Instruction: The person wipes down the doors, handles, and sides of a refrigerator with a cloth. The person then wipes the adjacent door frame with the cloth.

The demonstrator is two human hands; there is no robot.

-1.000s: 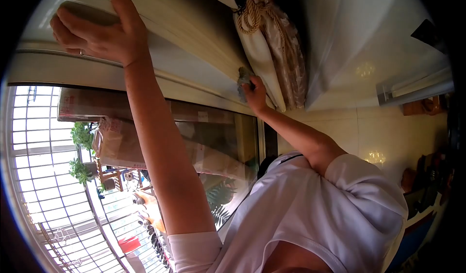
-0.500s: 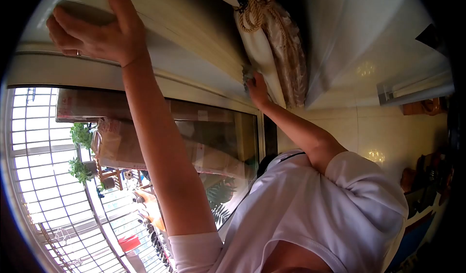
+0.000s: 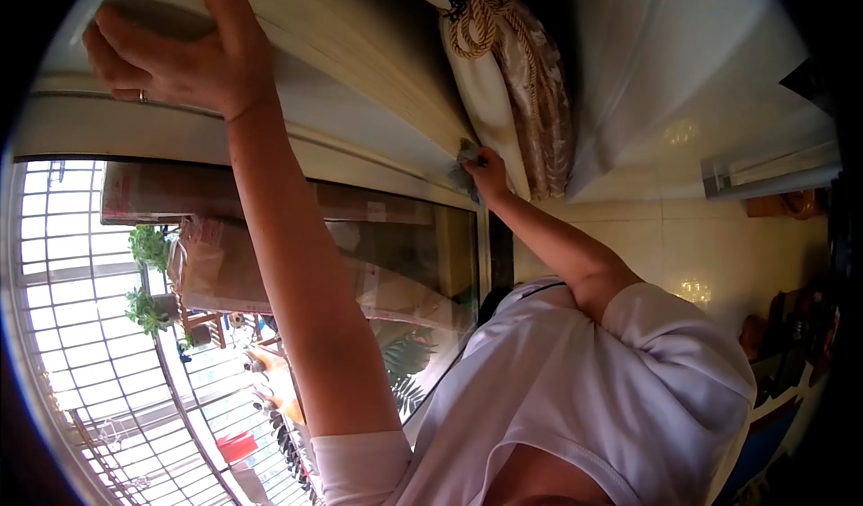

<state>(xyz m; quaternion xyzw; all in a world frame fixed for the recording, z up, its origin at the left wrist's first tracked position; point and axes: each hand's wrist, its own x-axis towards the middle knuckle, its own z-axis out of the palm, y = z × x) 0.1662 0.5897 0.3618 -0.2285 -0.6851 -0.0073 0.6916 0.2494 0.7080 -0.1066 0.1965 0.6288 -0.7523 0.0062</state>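
At the upper left, my left hand (image 3: 184, 66) is raised against the pale frame (image 3: 360, 79), its thumb apart from its bent fingers and a ring on one finger. It presses on the frame and holds no loose object. My right hand (image 3: 488, 175), closed, has a crumpled grey-green cloth (image 3: 468, 157) in its fingers. The cloth touches the frame near its far end, beside the tied curtain (image 3: 539, 102). A braided gold rope (image 3: 474, 28) is looped around the curtain.
Below the frame is a glass pane (image 3: 422, 236) with long cardboard boxes (image 3: 225, 259) behind it. Green plants (image 3: 148, 313) and a window grille (image 3: 72, 326) show at the left. A tiled floor (image 3: 620, 236) and brown items (image 3: 787, 202) are at the right.
My right hand and the cloth have shifted slightly down in the view along the frame, and more of the cloth shows. My left hand has stayed in almost the same place.
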